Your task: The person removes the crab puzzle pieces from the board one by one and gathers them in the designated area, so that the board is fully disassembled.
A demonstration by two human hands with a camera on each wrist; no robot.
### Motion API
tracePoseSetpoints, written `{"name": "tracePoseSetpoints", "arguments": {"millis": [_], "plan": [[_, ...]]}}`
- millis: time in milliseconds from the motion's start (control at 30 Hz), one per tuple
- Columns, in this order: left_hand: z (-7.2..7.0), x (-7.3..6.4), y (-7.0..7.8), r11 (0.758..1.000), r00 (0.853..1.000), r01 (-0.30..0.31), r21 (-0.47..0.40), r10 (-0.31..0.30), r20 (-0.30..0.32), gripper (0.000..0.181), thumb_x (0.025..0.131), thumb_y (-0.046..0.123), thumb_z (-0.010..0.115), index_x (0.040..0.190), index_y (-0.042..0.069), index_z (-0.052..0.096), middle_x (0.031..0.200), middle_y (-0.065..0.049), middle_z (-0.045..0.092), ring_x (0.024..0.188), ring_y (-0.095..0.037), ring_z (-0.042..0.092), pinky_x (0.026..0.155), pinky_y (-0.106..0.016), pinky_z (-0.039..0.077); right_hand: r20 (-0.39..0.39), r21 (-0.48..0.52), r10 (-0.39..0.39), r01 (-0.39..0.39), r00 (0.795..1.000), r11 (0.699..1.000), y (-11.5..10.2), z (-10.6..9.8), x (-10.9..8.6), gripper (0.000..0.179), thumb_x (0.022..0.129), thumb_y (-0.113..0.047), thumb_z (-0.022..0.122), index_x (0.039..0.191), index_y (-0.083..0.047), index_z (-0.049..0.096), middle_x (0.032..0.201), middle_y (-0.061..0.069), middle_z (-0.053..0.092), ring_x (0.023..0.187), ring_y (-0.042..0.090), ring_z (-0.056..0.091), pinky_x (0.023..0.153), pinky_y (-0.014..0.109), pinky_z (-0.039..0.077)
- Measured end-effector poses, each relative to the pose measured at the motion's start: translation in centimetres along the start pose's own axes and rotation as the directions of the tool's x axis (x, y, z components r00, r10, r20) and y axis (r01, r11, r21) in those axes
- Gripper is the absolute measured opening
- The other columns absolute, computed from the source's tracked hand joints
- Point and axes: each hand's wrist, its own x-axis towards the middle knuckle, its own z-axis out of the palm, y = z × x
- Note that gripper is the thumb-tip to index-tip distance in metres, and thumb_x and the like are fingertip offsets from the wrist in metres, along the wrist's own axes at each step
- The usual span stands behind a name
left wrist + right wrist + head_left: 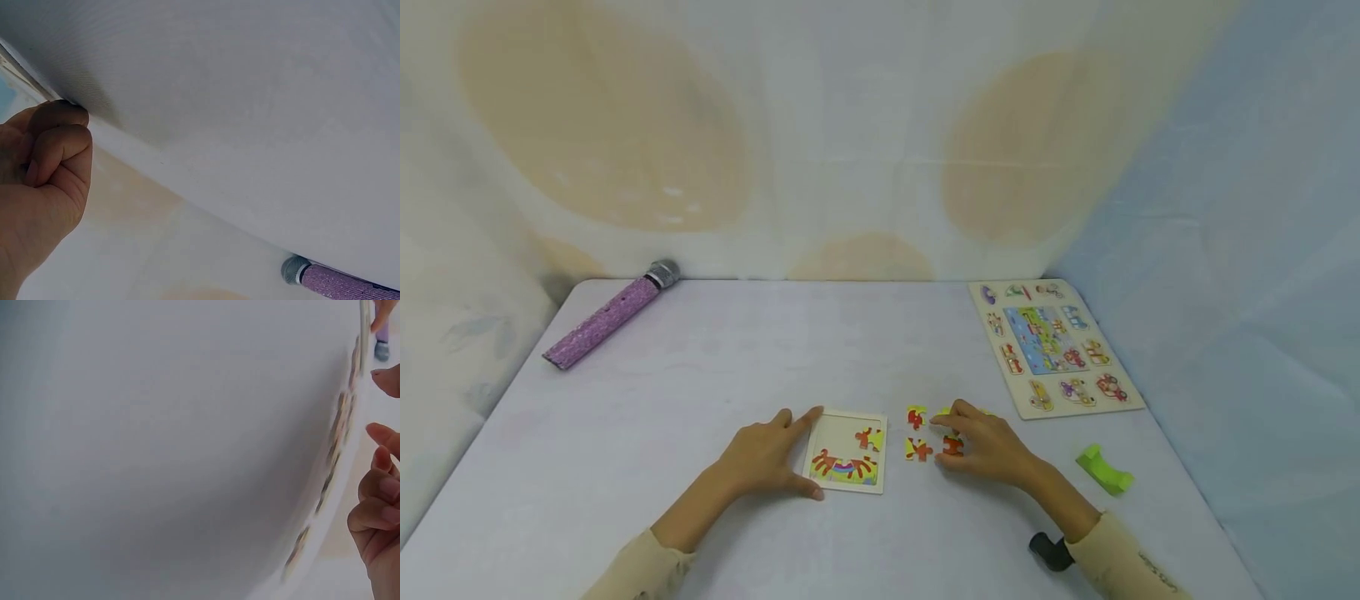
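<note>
In the head view, a small square puzzle board (831, 425) lies flat near the front middle of the table. Red, yellow and rainbow-patterned pieces (844, 468) fill its lower part, and another piece (870, 438) sits at its right side. My left hand (767, 454) holds the board's left side between thumb and index finger, its other fingers curled in the left wrist view. Several loose jigsaw pieces (918, 450) lie to the right of the board. Over them hovers my right hand (981, 442), thumb and index finger spread apart around a red piece (952, 446); it partly covers others.
A purple glittery microphone (606, 321) lies at the back left of the white table (775, 350). At the back right is a larger picture puzzle board (1000, 379). A green curved block (1103, 469) and a black object (1049, 552) lie near my right forearm.
</note>
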Motion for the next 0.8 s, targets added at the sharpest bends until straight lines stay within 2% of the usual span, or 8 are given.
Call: {"name": "tracePoseSetpoints", "arguments": {"millis": [200, 367, 533, 800], "plan": [[-0.2, -0.2, 0.2, 1.000, 1.000, 0.019, -0.012, -0.019, 0.007, 0.116, 0.056, 0.073, 0.082, 0.151, 0.020, 0.042, 0.092, -0.003, 0.048, 0.056, -0.017, 0.041, 0.054, -0.030, 0.036, 0.001, 0.051, -0.079, 0.079, 0.997, 0.996, -3.0, 1.2, 2.6, 0.046, 0.082, -0.031, 0.082, 0.121, -0.010, 0.072, 0.090, -0.001, 0.051, 0.068, 0.004, 0.043, 0.057, 0.016, 0.036], [0.0, -0.1, 0.4, 0.999, 0.999, 0.029, -0.031, -0.029, 0.015, 0.116, 0.056, 0.072, 0.083, 0.151, 0.020, 0.041, 0.094, -0.004, 0.049, 0.058, -0.018, 0.042, 0.056, -0.030, 0.037, 0.042, 0.034, -0.055, 0.054, 0.998, 0.998, -4.8, 2.2, 4.5, 0.042, 0.082, -0.034, 0.081, 0.118, -0.011, 0.074, 0.090, -0.001, 0.051, 0.067, 0.002, 0.039, 0.057, 0.017, 0.035], [0.1, -0.1, 0.5, 0.999, 0.999, 0.032, -0.035, -0.032, 0.013, 0.115, 0.056, 0.071, 0.083, 0.151, 0.021, 0.042, 0.092, -0.003, 0.048, 0.057, -0.018, 0.042, 0.055, -0.030, 0.036, 0.066, -0.026, -0.015, 0.016, 0.998, 1.000, -5.4, 3.0, 5.2, 0.041, 0.080, -0.037, 0.082, 0.114, -0.014, 0.075, 0.091, -0.004, 0.050, 0.067, 0.004, 0.040, 0.056, 0.018, 0.033], [-0.2, -0.2, 0.4, 0.999, 0.999, 0.035, -0.031, -0.035, 0.011, 0.115, 0.056, 0.071, 0.084, 0.151, 0.021, 0.042, 0.092, -0.003, 0.048, 0.057, -0.018, 0.042, 0.054, -0.030, 0.037, 0.022, -0.078, -0.018, 0.019, 1.000, 0.997, -5.6, 3.4, 5.4, 0.040, 0.078, -0.039, 0.084, 0.108, -0.015, 0.076, 0.092, -0.004, 0.051, 0.068, 0.004, 0.041, 0.057, 0.017, 0.034]]}}
